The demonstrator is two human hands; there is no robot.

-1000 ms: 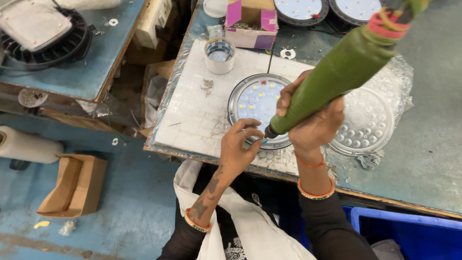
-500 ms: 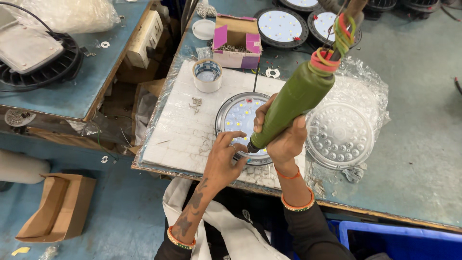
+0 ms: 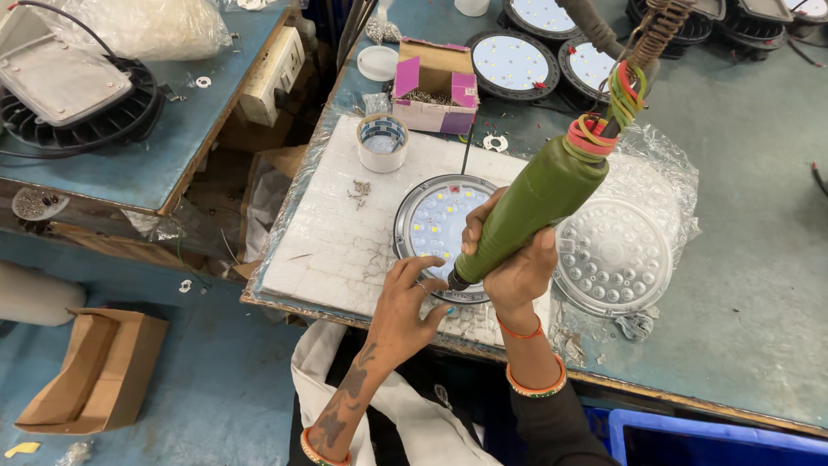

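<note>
My right hand (image 3: 516,266) grips a green electric screwdriver (image 3: 539,203), its tip down at the near rim of a round LED light fixture (image 3: 435,226) that lies on a white foam pad (image 3: 332,246). My left hand (image 3: 407,298) rests its fingers on the fixture's near-left rim, right beside the tip. A coiled cable with coloured bands (image 3: 628,73) runs up from the tool's top.
A clear lens cover (image 3: 614,256) in plastic wrap lies to the right. A tape roll (image 3: 382,140), loose screws (image 3: 359,192), a pink-flapped screw box (image 3: 435,86) and more round lights (image 3: 511,62) sit farther back. Another bench with a black heat-sink lamp (image 3: 73,99) stands left; a cardboard box (image 3: 95,367) is on the floor.
The view shifted so the bench sits lower and more centred. The screwdriver stands more upright now, tip still at the fixture's near rim. My left hand stays beside the tip.
</note>
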